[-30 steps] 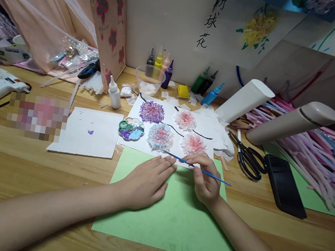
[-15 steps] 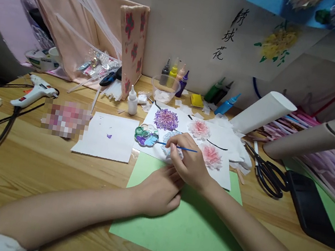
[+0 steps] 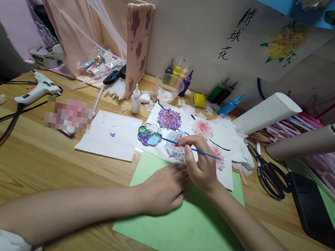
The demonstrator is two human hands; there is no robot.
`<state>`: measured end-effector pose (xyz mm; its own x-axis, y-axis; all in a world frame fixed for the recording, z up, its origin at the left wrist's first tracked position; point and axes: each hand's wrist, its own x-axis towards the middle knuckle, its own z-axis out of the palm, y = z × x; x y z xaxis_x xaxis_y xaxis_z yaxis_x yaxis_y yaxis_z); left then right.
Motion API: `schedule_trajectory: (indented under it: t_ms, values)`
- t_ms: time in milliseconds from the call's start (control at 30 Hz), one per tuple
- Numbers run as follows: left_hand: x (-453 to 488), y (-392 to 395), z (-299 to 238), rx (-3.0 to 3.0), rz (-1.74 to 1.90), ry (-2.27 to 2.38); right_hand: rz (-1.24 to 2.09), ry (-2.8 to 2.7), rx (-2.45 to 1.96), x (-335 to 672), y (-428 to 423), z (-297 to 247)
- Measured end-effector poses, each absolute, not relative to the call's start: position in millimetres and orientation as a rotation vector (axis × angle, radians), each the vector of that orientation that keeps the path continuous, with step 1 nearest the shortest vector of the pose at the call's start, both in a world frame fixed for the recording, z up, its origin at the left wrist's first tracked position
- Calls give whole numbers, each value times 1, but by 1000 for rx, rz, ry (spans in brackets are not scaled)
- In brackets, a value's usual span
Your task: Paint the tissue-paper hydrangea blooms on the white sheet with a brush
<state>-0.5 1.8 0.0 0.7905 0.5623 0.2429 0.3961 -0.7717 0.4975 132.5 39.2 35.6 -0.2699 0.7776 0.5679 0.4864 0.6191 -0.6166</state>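
Here the right hand (image 3: 201,166) pinches a blue paintbrush (image 3: 192,149); the left hand (image 3: 162,189) rests flat on green paper (image 3: 200,235).

My brush (image 3: 195,149) has a thin blue handle. My palette (image 3: 149,134) holds pools of green, purple and blue. On the white sheet (image 3: 228,177) I see a purple flower (image 3: 169,119), a pale pink flower (image 3: 202,127) and a mottled flower (image 3: 174,150) of blue and pink. Under it lies plain light green paper (image 3: 197,230) on my table (image 3: 34,162) of yellow-brown wood grain. The scissors (image 3: 267,175) are black. The pink box (image 3: 139,38) carries dark red blossoms.
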Motion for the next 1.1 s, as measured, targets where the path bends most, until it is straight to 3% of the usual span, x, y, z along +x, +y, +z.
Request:
schedule_trajectory:
  t_ms: [367,1100]
  values:
    - [-1,0,-2,2592,475,760,297,-1704,-979,199,0,-7]
    - [1,2,1,2573,443,761,231,-1911,-941,194,3,-1]
